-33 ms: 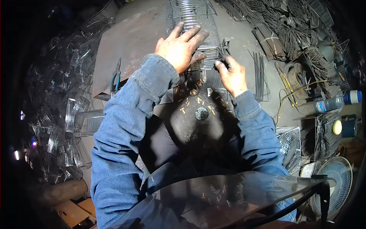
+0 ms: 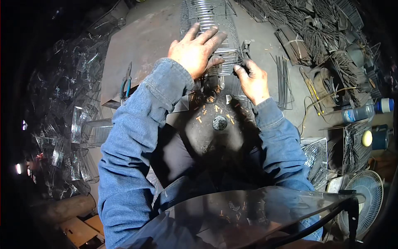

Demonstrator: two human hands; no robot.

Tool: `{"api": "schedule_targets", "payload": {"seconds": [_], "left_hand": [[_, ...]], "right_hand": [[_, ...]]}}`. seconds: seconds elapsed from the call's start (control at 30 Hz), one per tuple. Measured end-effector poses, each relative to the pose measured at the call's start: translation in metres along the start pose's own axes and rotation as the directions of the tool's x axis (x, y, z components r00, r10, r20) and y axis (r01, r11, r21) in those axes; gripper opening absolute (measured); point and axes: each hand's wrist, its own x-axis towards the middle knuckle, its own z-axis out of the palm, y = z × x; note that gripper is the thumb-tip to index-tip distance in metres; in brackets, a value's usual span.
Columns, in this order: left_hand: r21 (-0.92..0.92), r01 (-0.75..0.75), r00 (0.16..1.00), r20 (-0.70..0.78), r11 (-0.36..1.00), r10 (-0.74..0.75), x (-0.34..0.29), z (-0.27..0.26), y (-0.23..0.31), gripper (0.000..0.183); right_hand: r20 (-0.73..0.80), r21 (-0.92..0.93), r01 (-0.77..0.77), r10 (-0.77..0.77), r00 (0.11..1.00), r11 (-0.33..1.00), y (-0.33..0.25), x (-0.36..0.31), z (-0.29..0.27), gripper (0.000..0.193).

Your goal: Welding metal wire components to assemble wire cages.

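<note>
A wire cage (image 2: 230,31) of thin shiny bars lies lengthwise at the top middle of the work surface. My left hand (image 2: 195,52) rests on its left side near the closer end, fingers stretched and spread over the bars. At the cage's near right corner, my right hand (image 2: 252,81) pinches a thin dark wire between thumb and forefinger; its exact shape is hidden by the fingertips. A small upright metal piece (image 2: 246,46) stands just beyond these fingertips. Blue denim sleeves cover both forearms.
Blue-handled pliers (image 2: 126,85) lie on the metal plate at left. Straight wires (image 2: 282,79) lie right of my right hand. Piled wire racks (image 2: 78,124) fill the left; bundled rods (image 2: 315,41) fill the upper right. A bottle (image 2: 357,114) and a fan (image 2: 362,199) are at right.
</note>
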Motion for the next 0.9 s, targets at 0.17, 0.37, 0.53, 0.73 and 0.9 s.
{"api": "schedule_targets", "payload": {"seconds": [0.17, 0.37, 0.53, 0.73, 0.9], "left_hand": [[0.031, -0.040, 0.998, -0.052, 0.999, 0.042, 0.000, 0.002, -0.006, 0.066], [0.014, -0.066, 0.993, -0.095, 0.998, 0.067, -0.002, 0.006, -0.010, 0.066], [0.069, -0.021, 0.994, -0.103, 0.997, 0.028, -0.002, 0.007, -0.009, 0.067], [0.040, 0.013, 0.995, -0.094, 0.999, -0.009, -0.001, 0.007, -0.009, 0.067], [-0.029, -0.021, 0.995, -0.098, 0.999, 0.018, -0.002, 0.008, -0.011, 0.065]], "right_hand": [[0.001, 0.068, -0.010, 0.010, 1.000, 0.998, -0.002, 0.000, 0.001, 0.023], [0.039, 0.091, -0.068, 0.065, 0.997, 0.994, -0.012, 0.001, -0.002, 0.023], [0.002, 0.235, 0.024, -0.025, 1.000, 0.972, 0.018, -0.024, 0.012, 0.037], [0.914, -0.199, 0.228, 0.097, 0.393, 0.953, 0.122, -0.174, 0.082, 0.037], [0.931, -0.322, 0.082, 0.299, 0.210, 0.943, 0.136, -0.233, 0.119, 0.037]]}}
